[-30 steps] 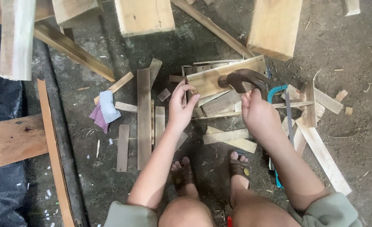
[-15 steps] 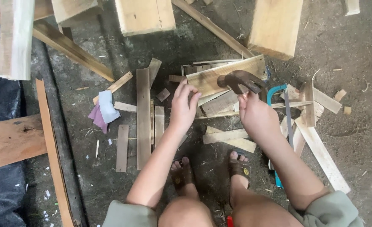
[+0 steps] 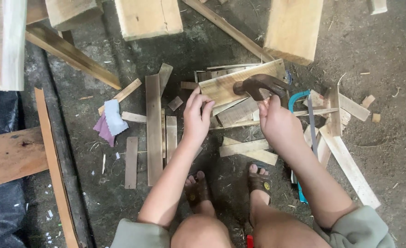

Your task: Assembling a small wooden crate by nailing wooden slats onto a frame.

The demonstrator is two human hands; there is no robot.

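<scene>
nearest the camera are the person's bent knees and two sandalled feet [image 3: 226, 188] planted on the dirt floor [image 3: 377, 55]. just beyond them the left hand [image 3: 197, 117] rests with fingers curled together on the near edge of a pale wooden board [image 3: 226, 85], pinching or steadying something too small to make out. the right hand [image 3: 278, 123] is clamped on the handle of a hammer, whose dark rusty head [image 3: 260, 85] sits right over the board's right half. compared with a second ago, the hammer head lies a little lower and nearer the left fingers, while both hands stay in nearly the same place; that reads as short, careful taps on the board rather than full swings. a blue-framed hacksaw [image 3: 306, 119] lies just right of the right hand among loose wood offcuts [image 3: 154, 124]. a purple and white cloth [image 3: 110, 121] lies to the left. farther off, thick timber blocks [image 3: 148, 17] line the top.
</scene>
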